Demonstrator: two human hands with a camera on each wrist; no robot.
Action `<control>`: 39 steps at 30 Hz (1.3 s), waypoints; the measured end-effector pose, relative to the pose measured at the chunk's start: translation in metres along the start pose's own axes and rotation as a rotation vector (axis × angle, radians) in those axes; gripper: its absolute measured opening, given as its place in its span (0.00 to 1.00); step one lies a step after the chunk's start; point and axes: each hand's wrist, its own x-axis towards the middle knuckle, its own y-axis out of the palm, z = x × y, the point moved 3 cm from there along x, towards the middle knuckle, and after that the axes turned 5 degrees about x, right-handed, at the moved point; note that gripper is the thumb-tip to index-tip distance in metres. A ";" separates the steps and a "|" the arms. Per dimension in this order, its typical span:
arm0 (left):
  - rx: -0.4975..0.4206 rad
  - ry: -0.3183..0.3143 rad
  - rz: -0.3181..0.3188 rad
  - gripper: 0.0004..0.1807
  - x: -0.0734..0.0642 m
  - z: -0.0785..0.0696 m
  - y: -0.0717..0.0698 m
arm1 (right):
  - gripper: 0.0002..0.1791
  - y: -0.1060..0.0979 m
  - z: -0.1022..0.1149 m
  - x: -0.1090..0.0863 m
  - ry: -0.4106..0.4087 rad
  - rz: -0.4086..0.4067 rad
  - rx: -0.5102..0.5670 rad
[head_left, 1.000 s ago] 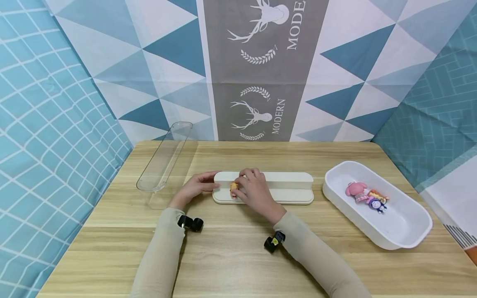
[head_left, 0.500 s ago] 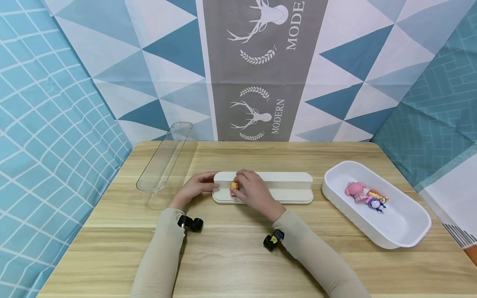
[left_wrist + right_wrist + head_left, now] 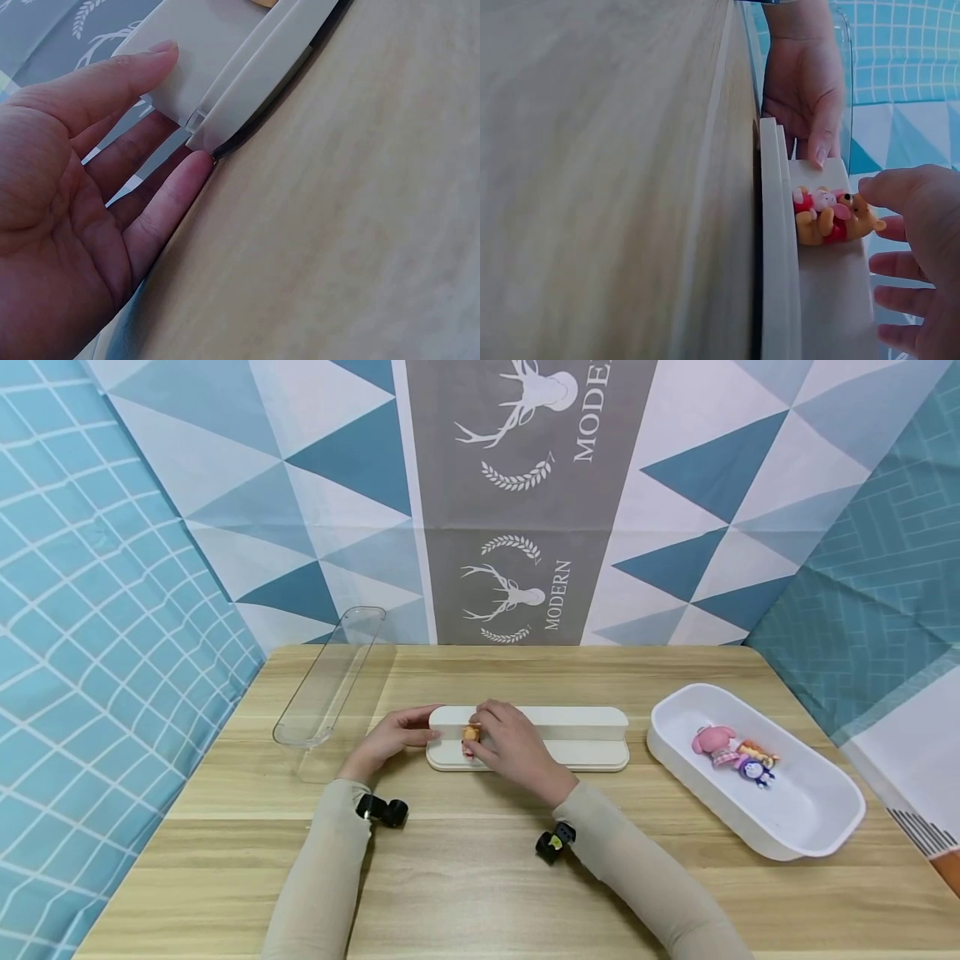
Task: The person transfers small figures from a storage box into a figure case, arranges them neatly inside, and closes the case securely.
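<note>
A cream stepped display base lies lengthwise on the wooden table. At its left end my left hand grips it; in the left wrist view the thumb lies on the cream face and the little finger meets the lower edge. A Winnie the Pooh figurine, yellow with a red shirt and a small pink piglet, stands on the base's lower step near that end. My right hand holds it by the head, thumb on one side and index finger at the ear. Its other fingers spread loosely behind the figurine.
A white tub on the right holds several small toys, among them a pink-hatted figurine and a purple one. A clear plastic cover stands at the back left. A patterned cloth wall rises behind the table.
My right hand's fingers have shifted slightly to the left around the figurine, and more of the figurine shows now. My left hand stays at the base's end.
</note>
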 end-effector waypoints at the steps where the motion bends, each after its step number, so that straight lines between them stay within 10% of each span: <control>1: -0.003 -0.004 -0.001 0.31 0.000 0.000 0.000 | 0.15 -0.002 0.001 0.000 -0.005 0.000 0.000; 39: -0.016 0.003 -0.019 0.31 0.001 0.002 0.000 | 0.15 -0.084 -0.039 -0.037 -0.108 0.115 -0.364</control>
